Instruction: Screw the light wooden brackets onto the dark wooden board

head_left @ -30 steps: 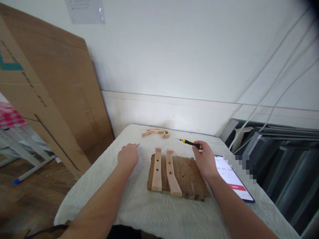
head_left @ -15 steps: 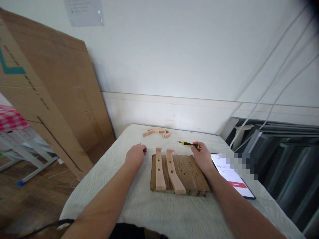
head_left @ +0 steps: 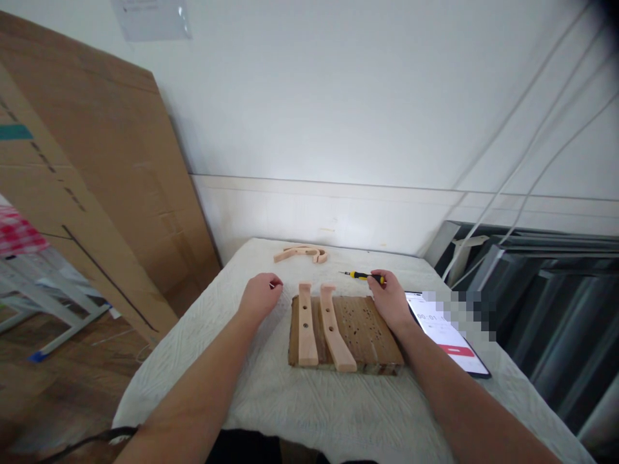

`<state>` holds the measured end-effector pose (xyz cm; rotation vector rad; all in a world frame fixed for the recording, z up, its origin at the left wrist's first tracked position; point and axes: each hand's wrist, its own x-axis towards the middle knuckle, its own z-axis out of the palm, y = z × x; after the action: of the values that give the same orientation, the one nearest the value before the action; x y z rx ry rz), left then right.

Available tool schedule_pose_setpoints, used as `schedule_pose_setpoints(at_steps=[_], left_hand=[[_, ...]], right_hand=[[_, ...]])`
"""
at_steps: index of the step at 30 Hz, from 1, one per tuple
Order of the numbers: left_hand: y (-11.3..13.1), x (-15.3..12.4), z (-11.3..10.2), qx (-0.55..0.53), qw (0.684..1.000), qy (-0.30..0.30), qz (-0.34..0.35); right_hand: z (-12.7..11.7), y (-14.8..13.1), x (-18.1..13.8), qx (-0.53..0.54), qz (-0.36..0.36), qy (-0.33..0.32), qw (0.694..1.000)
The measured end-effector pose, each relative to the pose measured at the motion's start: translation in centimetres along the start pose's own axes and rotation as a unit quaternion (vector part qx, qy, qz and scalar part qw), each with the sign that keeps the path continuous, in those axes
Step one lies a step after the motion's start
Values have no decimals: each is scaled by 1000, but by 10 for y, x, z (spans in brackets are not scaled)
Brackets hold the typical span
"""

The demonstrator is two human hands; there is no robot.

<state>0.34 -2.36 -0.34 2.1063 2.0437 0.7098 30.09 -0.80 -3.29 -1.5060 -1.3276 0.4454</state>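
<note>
A dark wooden board [head_left: 363, 335] with many small holes lies on the white-covered table [head_left: 290, 399]. Two pale wooden hook pieces [head_left: 305, 317] [head_left: 333, 322] rest side by side on its left part. My right hand [head_left: 391, 299] is closed round a small yellow-and-black screwdriver [head_left: 360, 275] at the board's far right corner. My left hand [head_left: 261, 296] sits just left of the board, its fingers pinched on something small and dark I cannot make out.
Two more pale curved wooden pieces [head_left: 302, 253] lie at the table's far edge. A phone [head_left: 447, 332] with a lit screen lies right of the board. A large cardboard sheet [head_left: 82, 180] leans against the wall on the left. Dark metal frames [head_left: 532, 290] stand at the right.
My left hand has moved right toward the board with the small item pinched. My right hand and the screwdriver have drawn slightly closer to the board's corner.
</note>
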Motion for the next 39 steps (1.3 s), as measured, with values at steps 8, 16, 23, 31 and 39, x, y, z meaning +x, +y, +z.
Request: schedule_pose_setpoints(at_steps=[8, 16, 23, 31, 39], left_hand=[[-4, 3, 11, -8, 1000, -12, 2], [1, -1, 5, 34, 991, -87, 92], [4, -7, 2, 97, 995, -17, 31], [7, -5, 6, 121, 991, -24, 47], [11, -3, 5, 94, 992, 26, 76]], right_hand=[[-5, -13, -5, 6, -42, 16, 999], [-3, -14, -8, 9, -54, 2, 998], [-4, -16, -10, 10, -54, -7, 998], [-4, -18, -10, 11, -50, -9, 999], [-5, -18, -10, 2, -51, -17, 999]])
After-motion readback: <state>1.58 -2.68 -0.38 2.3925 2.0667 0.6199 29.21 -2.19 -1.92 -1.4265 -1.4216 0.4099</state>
